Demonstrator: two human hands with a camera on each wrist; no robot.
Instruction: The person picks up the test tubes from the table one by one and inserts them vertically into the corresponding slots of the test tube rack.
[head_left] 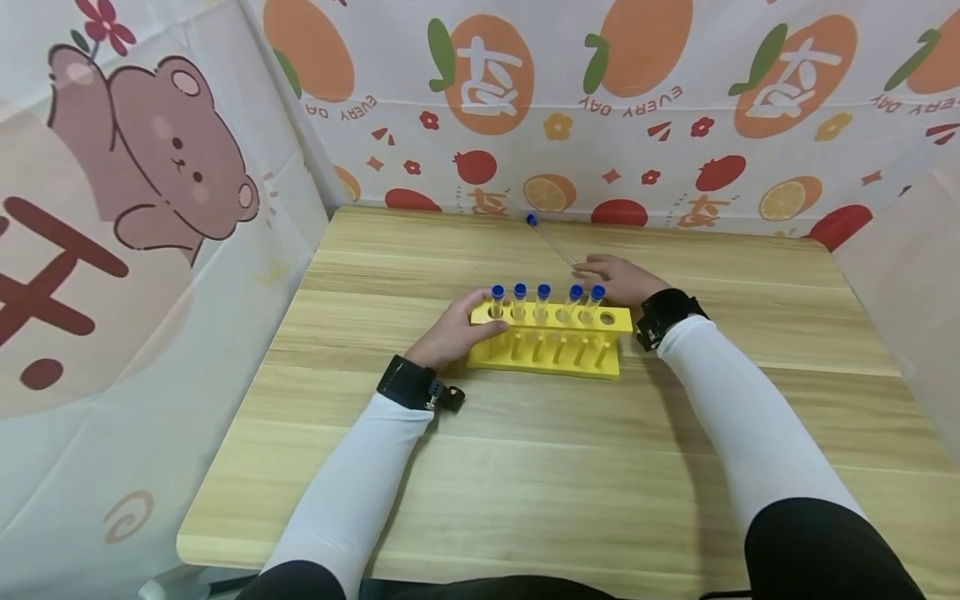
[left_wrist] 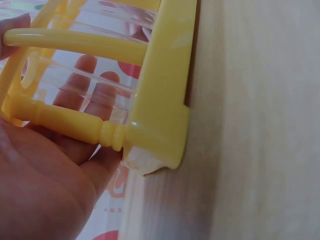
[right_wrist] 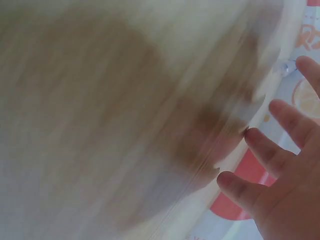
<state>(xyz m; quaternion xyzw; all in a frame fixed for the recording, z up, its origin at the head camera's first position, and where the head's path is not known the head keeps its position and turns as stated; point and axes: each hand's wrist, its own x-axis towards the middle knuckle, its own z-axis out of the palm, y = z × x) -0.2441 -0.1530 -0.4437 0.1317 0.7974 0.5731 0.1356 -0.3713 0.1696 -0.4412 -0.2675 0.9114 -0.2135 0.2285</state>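
My left hand [head_left: 453,332] grips the left end of a yellow test tube rack [head_left: 551,367]. In the left wrist view, the fingers pass behind the rack's end post [left_wrist: 75,122]. Several clear test tubes with blue caps [head_left: 543,292] stand in the rack, and the rightmost hole [head_left: 607,318] has no tube. Behind the rack, a further test tube [head_left: 551,242] lies slantwise on the table, its blue cap pointing to the back left. My right hand [head_left: 618,279] reaches over the table with fingertips right at this tube's near end. The right wrist view shows its fingers [right_wrist: 292,122] straight and spread.
The wooden table [head_left: 570,475] extends on all sides of the rack. A printed fruit cloth [head_left: 487,75] hangs along its back edge, and a cloth with a bear [head_left: 180,150] hangs on the left. Both wrists wear black straps with small cameras.
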